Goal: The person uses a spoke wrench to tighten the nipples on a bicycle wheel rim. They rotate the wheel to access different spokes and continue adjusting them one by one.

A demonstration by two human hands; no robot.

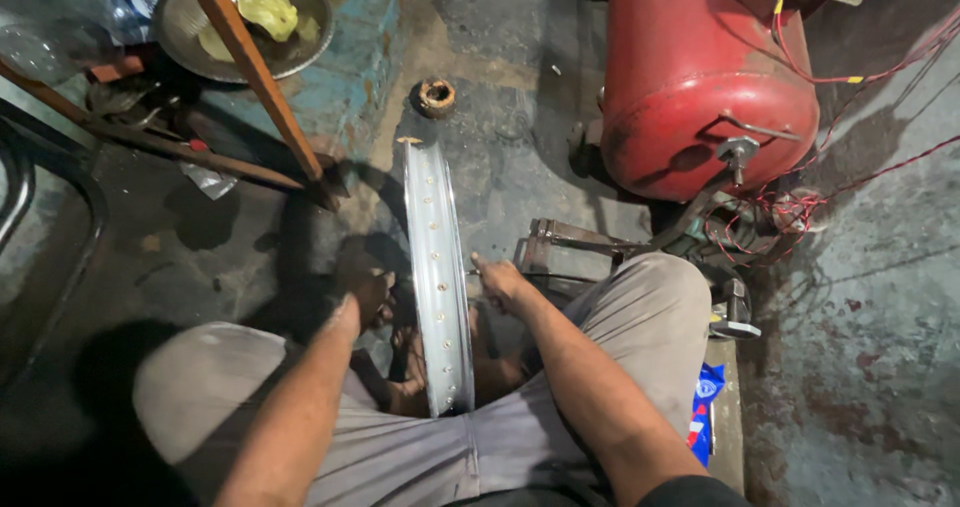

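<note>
The near end of the wheel rim [437, 277] is hidden between the person's knees, and its hub area lies in deep shadow. The left hand [368, 295] sits in that shadow just left of the rim; its fingers curl inward, but what they grip cannot be made out. The red tank [700, 77] at far right is cut off by the top edge. A blue packet with red and white marks [705, 422] lies at near right, partly covered by the right thigh. The right hand [498, 282] rests just right of the rim, fingers pinched narrowly on a thin spoke [560, 276] running rightward. Both forearms extend forward from the near edge. The rim stands on edge on the floor, centre of the scene.
</note>
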